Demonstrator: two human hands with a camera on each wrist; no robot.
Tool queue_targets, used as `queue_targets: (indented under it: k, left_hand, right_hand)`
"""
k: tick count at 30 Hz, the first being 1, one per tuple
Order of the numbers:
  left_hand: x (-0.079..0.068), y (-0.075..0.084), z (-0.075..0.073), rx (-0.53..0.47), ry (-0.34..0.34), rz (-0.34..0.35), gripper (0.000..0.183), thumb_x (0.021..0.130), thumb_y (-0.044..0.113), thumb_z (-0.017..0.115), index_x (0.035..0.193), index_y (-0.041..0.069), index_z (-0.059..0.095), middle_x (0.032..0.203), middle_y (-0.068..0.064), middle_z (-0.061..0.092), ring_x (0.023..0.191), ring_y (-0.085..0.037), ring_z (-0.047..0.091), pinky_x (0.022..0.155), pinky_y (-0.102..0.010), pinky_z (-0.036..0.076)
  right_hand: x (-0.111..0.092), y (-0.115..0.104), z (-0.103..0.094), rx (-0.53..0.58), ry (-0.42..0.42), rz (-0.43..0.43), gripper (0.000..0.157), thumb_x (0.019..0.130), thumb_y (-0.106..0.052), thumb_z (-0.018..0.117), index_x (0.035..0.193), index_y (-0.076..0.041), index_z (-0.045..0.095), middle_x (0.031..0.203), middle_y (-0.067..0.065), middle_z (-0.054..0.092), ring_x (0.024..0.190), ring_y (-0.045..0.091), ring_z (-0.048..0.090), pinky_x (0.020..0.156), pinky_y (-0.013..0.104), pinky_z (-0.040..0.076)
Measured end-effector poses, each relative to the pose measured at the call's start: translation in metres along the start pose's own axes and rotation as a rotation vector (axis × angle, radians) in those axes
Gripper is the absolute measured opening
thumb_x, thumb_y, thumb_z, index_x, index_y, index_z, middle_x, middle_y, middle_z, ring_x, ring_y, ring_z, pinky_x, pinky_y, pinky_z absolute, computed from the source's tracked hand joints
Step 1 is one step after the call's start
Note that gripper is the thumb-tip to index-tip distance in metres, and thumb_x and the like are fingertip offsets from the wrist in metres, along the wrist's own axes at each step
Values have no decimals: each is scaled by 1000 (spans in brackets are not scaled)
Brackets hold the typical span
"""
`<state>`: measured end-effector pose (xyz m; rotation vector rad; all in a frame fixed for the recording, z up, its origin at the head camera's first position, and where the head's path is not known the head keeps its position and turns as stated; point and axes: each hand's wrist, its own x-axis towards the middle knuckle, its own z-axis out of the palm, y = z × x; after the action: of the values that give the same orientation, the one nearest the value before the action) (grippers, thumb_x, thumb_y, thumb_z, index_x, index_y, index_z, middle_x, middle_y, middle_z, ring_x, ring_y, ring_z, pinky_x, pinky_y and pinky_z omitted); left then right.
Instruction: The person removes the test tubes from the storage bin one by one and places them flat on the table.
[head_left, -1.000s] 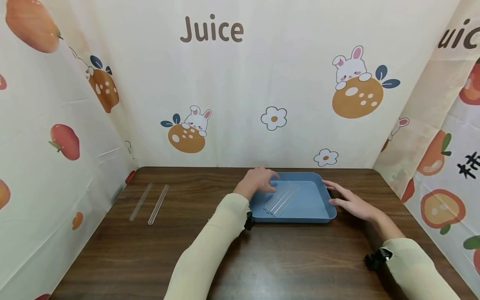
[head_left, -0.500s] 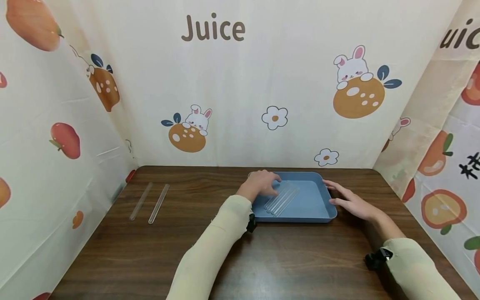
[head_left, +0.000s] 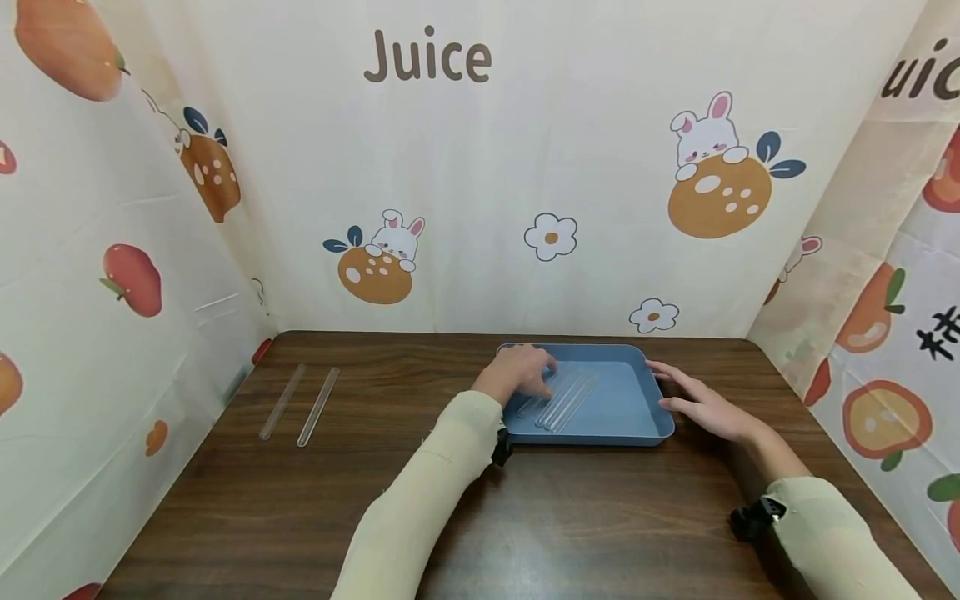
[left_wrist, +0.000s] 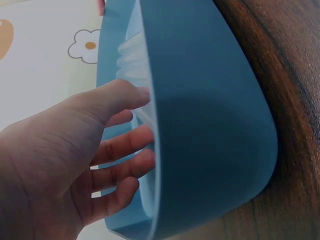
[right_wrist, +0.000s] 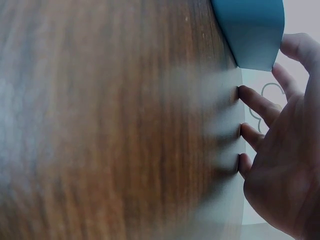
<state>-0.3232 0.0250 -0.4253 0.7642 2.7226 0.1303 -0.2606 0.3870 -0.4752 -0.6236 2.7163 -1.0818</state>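
Blue rectangular tray (head_left: 619,414) below, the left hand (head_left: 519,371), its grip narrow, held one slender clear tube (head_left: 528,406) just singled out from the other tubes (head_left: 567,403) rightward.

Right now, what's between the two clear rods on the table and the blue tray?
The head view shows bare tabletop, then the left sleeve and left hand.

Before you, a shallow blue tray (head_left: 628,400) sits flat, clear tubes (head_left: 567,403) slanting side by side inside, by your left hand (head_left: 517,371); your right hand (head_left: 697,404) touches its right end, and two separate tubes (head_left: 318,407) lie well to its left
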Motion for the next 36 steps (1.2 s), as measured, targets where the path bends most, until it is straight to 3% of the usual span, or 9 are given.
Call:
queue_targets:
  k: [21, 30, 36]
  left_hand:
    - [-1, 1, 3, -15, 15, -7, 55, 107, 44, 76, 158, 27, 66, 164, -5, 66, 127, -22, 68, 115, -46, 57]
    - [0, 0, 2, 31, 35, 10, 53, 107, 47, 75, 156, 27, 69, 160, -3, 70, 134, -22, 71, 114, -48, 59]
    - [0, 0, -2, 32, 50, 13, 53, 106, 46, 76, 155, 27, 69, 158, -3, 71, 126, -22, 74, 106, -46, 62]
  right_hand:
    - [1, -1, 1, 1, 4, -19, 72, 113, -17, 62, 176, -3, 29, 173, 36, 43, 154, 61, 43, 111, 83, 41]
    - [-1, -2, 0, 5, -3, -2, 72, 115, -20, 61, 177, -6, 28, 175, 36, 40, 155, 60, 41, 113, 83, 41]
    - [-2, -2, 0, 7, -6, 0, 73, 115, -20, 61, 178, -6, 27, 175, 35, 39, 156, 60, 40, 112, 83, 41]
